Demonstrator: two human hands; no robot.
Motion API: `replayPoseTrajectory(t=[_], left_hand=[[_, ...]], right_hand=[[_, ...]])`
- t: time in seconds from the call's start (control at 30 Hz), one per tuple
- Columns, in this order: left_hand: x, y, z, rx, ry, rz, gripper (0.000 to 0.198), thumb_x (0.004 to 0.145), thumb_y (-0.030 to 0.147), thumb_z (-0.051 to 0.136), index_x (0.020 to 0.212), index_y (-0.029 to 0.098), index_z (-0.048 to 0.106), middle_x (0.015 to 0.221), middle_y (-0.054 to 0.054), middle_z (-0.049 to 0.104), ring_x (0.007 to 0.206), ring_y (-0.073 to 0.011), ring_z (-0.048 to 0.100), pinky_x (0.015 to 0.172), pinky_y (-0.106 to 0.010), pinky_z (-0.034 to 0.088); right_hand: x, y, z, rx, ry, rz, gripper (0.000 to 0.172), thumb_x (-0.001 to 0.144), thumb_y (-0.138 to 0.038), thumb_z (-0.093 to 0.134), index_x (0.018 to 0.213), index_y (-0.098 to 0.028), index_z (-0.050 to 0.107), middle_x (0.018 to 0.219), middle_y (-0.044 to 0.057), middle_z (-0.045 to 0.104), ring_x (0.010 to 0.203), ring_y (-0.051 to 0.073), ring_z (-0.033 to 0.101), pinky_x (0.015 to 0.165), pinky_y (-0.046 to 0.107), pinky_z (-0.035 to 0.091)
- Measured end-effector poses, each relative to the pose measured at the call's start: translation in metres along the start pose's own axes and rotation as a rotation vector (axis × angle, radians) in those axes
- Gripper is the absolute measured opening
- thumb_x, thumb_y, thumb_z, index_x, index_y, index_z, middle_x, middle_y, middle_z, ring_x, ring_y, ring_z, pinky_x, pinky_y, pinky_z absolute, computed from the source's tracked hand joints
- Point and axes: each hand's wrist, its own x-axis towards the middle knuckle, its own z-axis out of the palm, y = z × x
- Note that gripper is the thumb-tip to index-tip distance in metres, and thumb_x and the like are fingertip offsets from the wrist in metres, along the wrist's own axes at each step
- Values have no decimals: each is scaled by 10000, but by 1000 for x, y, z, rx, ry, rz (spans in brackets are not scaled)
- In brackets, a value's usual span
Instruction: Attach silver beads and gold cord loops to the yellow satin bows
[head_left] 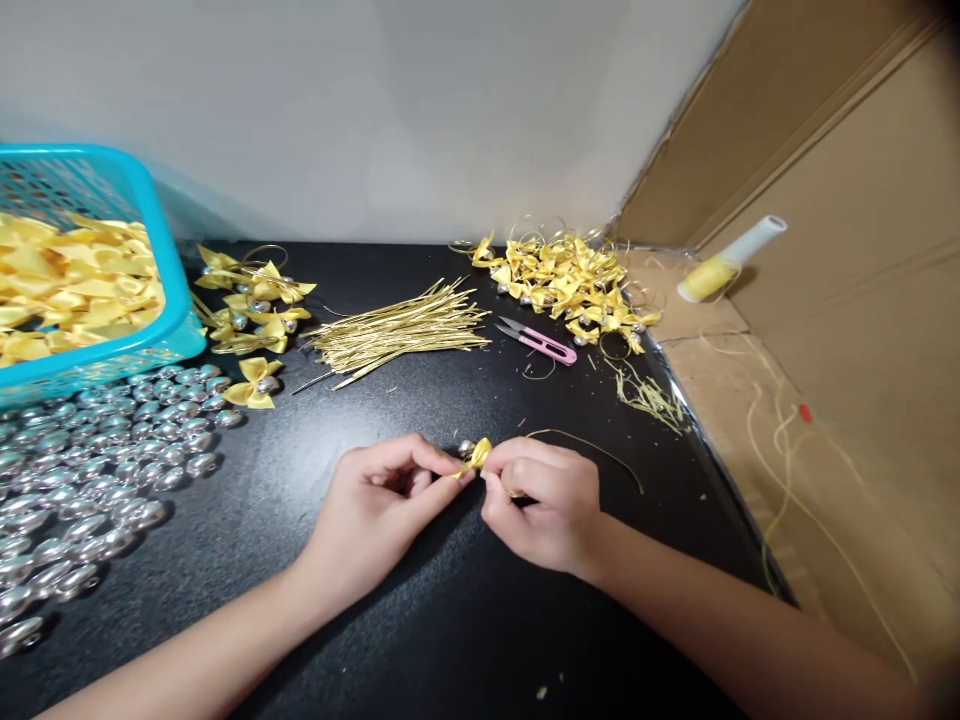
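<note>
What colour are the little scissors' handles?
Pink, on the scissors; the head view shows them best.

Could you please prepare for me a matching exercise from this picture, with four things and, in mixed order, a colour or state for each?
1. basket
2. beads
3. snips
4. left hand

a. pink handles
b. pinching a yellow bow
c. blue, with many bows inside
d. silver and shiny, spread at the left

Pairs: 1-c, 2-d, 3-a, 4-b

On the black table [251, 500] lie beads [79, 503], gold cords [405, 330], bows [570, 280] and snips [553, 347].
</note>
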Motion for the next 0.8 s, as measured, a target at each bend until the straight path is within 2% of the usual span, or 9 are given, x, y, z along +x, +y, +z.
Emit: replayPoseTrajectory(t=[0.27, 0.47, 0.6, 0.8], left_hand=[[-2, -1, -2, 50, -16, 85, 70, 744, 181, 704, 674, 180, 714, 672, -48, 749, 584, -167, 680, 498, -224, 499], [-5, -1, -1, 168, 62, 312, 89, 752, 107, 697, 721, 191, 700, 744, -14, 763, 606, -132, 694, 512, -183, 513], [-7, -4, -2, 214, 101, 434, 112, 757, 77, 693, 761, 189, 688, 773, -6, 759, 661, -124, 706, 550, -168, 524], [-6, -6, -1, 210, 108, 443, 111, 757, 79, 693, 762, 187, 667, 786, -7, 752, 578, -103, 660, 469, -164, 467]], right_hand=[[-2, -1, -1, 39, -48, -40, 245, 799, -71, 527, 636, -234, 445, 666, -7, 659, 595, 107, 630, 589, 196, 536], [0, 0, -6, 7, -90, -66, 141, 803, -111, 541, 705, -213, 538, 710, 31, 665, 686, 141, 646, 672, 230, 553], [1, 0, -8, -21, -82, -50, 138, 837, -133, 506, 734, -190, 578, 726, 46, 645, 678, 151, 611, 652, 263, 536], [1, 0, -8, -33, -84, -4, 140, 859, -124, 483, 749, -170, 555, 780, 67, 612, 717, 166, 558, 689, 328, 493]])
